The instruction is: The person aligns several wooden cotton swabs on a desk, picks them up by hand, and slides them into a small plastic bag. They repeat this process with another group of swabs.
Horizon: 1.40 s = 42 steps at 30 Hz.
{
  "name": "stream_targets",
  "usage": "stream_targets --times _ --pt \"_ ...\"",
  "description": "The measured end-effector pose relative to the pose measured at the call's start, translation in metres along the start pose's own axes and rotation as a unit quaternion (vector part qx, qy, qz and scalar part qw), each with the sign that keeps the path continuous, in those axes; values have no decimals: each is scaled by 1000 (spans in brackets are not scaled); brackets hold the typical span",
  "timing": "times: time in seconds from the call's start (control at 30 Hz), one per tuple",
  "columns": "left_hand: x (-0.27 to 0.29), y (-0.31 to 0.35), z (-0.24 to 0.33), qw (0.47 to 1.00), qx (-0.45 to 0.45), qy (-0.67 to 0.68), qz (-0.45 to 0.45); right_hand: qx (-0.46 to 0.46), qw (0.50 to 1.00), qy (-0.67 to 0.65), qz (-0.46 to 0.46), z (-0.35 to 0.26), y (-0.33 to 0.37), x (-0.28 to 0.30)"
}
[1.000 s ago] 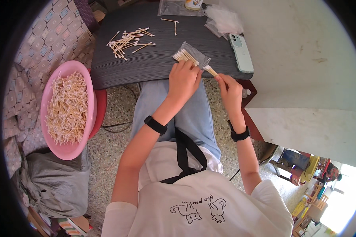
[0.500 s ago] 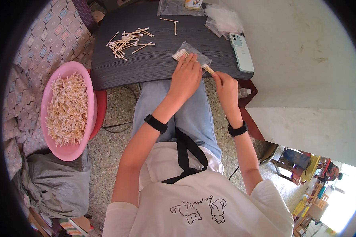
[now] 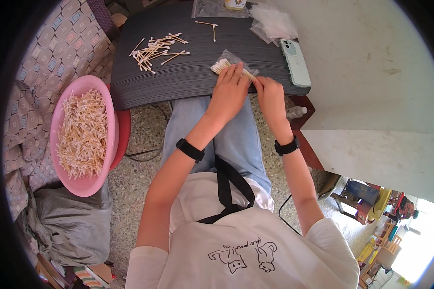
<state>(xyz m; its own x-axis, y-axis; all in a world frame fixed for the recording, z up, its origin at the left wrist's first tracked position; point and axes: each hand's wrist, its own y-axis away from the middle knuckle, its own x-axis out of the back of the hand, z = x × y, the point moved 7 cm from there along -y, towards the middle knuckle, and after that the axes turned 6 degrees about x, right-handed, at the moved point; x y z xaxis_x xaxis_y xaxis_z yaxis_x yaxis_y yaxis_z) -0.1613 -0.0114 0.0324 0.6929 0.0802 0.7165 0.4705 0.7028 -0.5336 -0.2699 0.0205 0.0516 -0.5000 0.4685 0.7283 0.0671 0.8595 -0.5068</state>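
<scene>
A small clear plastic bag [image 3: 235, 55] with cotton swabs [image 3: 220, 64] in it lies near the table's front edge. My left hand [image 3: 230, 92] rests on the bag, its fingers stretched out flat over it; where the thumb sits is hard to make out. Just to the right, my right hand [image 3: 272, 96] pinches a small bundle of cotton swabs [image 3: 248, 74] between thumb and fingers. The bundle's front end is at the bag's mouth, partly behind my left fingers. A loose pile of cotton swabs [image 3: 154, 53] lies farther left on the dark table [image 3: 188, 79].
Left of the table stands a pink basin [image 3: 112, 139] heaped with cotton swabs. A pale phone [image 3: 295, 63] and a stack of clear bags [image 3: 273, 21] lie at the table's right side. Two stray swabs [image 3: 213, 32] lie toward the back. A white wall [image 3: 357, 72] rises on the right.
My right hand has moved left and slightly up, carrying the swab bundle against the bag's mouth beside my left fingers. The left hand has barely moved.
</scene>
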Motion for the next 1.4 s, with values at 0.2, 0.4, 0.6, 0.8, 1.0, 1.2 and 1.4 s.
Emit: stream_targets --times 0.2,0.4,0.6,0.8,1.0,1.2,1.4 --pt "0 1 5 1000 -15 -23 6 -23 998 29 -48 2 -8 -13" --pt "-4 0 7 998 -13 -56 -5 -24 999 15 -23 5 -7 -14" --pt "-6 0 9 996 -9 -85 -12 -69 995 76 -17 1 3 -13" --pt "-6 -1 10 995 -9 -100 -29 -93 994 -35 42 10 17 3" --pt "-9 0 9 994 -18 -101 -33 -8 998 -34 59 7 14 1" --pt "-9 1 10 995 -20 -98 -31 52 996 -33 61 4 1 -6" --pt "-7 0 10 997 -21 -79 -17 37 993 -105 30 15 -11 -8"
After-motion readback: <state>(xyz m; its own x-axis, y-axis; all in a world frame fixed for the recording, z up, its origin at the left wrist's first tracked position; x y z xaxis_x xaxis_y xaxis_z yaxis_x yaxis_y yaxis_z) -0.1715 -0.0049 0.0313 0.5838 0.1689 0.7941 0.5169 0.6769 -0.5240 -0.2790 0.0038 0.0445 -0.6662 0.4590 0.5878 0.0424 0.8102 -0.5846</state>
